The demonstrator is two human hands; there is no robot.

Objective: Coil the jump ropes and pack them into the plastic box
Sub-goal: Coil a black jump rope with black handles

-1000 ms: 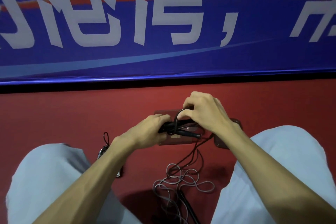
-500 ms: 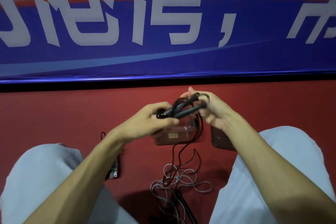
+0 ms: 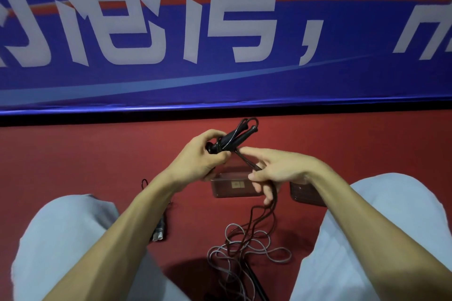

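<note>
Left hand (image 3: 205, 159) grips the black rope's handles (image 3: 234, 138). Right hand (image 3: 278, 170), just beside it, pinches their cord (image 3: 247, 160), other fingers loose. The box (image 3: 234, 188) sits on the floor (image 3: 97, 166) beneath both hands, with a grey rope (image 3: 276, 254) nearer the knees.

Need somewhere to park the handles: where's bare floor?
Bare red floor at far left, between the blue banner and the left knee, and at far right past the clear plastic lid. Crowded between the knees: clear plastic box, loose grey cord tangle, small dark item.
</note>
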